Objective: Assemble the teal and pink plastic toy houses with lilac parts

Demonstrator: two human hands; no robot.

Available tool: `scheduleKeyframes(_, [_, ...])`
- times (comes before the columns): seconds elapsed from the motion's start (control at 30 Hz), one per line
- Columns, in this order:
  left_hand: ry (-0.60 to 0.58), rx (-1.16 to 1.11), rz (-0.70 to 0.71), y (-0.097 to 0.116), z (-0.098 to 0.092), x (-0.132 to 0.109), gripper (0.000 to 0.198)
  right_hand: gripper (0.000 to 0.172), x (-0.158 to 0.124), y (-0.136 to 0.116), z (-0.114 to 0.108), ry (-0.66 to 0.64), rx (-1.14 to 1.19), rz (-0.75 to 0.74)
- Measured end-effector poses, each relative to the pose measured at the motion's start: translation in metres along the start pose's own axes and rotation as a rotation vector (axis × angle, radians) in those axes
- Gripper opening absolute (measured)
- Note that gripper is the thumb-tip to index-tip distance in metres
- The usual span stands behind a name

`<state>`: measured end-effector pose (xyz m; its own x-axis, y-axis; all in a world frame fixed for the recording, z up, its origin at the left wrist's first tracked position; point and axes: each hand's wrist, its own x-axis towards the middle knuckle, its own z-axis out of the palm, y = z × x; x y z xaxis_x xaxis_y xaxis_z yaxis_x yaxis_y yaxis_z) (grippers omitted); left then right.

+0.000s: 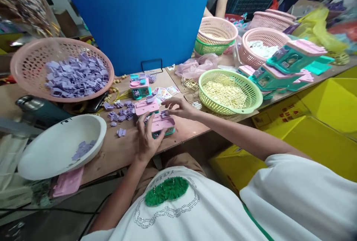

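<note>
My left hand (149, 138) is wrapped around a small toy box with a pink top and teal base (164, 124), near the table's front edge. At the box's back edge stands a small purple plastic piece (164, 114). My right hand (178, 108) has its thumb and fingers at that piece, pinching it against the top. Just behind is a second pink-topped box (145, 107), with another purple piece (150, 99) standing on it. Farther back sits a teal box (140, 87) with a pink and blue top. Loose purple pieces (122, 114) lie to the left.
A pink basket of purple pieces (16, 62) and a white bowl (41, 159) stand left. Right are a green basket of cream-coloured parts (259, 97) and stacked teal toy boxes (290, 60). A blue panel (139, 18) rises behind; another person's arm (222, 3) shows beyond it.
</note>
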<state>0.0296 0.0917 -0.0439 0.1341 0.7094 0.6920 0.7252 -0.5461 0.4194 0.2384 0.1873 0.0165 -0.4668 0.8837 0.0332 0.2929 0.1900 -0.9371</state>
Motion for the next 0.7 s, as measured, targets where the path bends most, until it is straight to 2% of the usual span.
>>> scheduleKeyframes(0.07, [0.025,-0.029,-0.065,-0.002,0.002,-0.001,0.07,0.022,0.002,0.0,0.001,0.028,-0.151,-0.106])
scheduleKeyframes(0.17, [-0.034,-0.054,-0.085,-0.007,0.007,0.0,0.066,0.029,0.005,0.003,0.005,0.044,-0.212,-0.133])
scheduleKeyframes(0.33, [-0.11,-0.087,-0.083,-0.011,0.008,0.003,0.055,0.045,0.007,0.011,0.007,0.116,-0.049,-0.056])
scheduleKeyframes(0.5, [-0.09,-0.102,-0.064,-0.013,0.003,0.002,0.052,0.048,0.003,0.016,-0.004,0.24,0.054,-0.004])
scheduleKeyframes(0.6, [-0.102,-0.106,-0.064,-0.013,0.0,0.001,0.052,0.05,-0.003,0.015,-0.006,0.219,0.118,-0.047])
scheduleKeyframes(0.7, [-0.132,-0.105,-0.053,-0.013,-0.004,0.001,0.053,0.052,-0.008,0.014,0.003,0.16,0.138,-0.089])
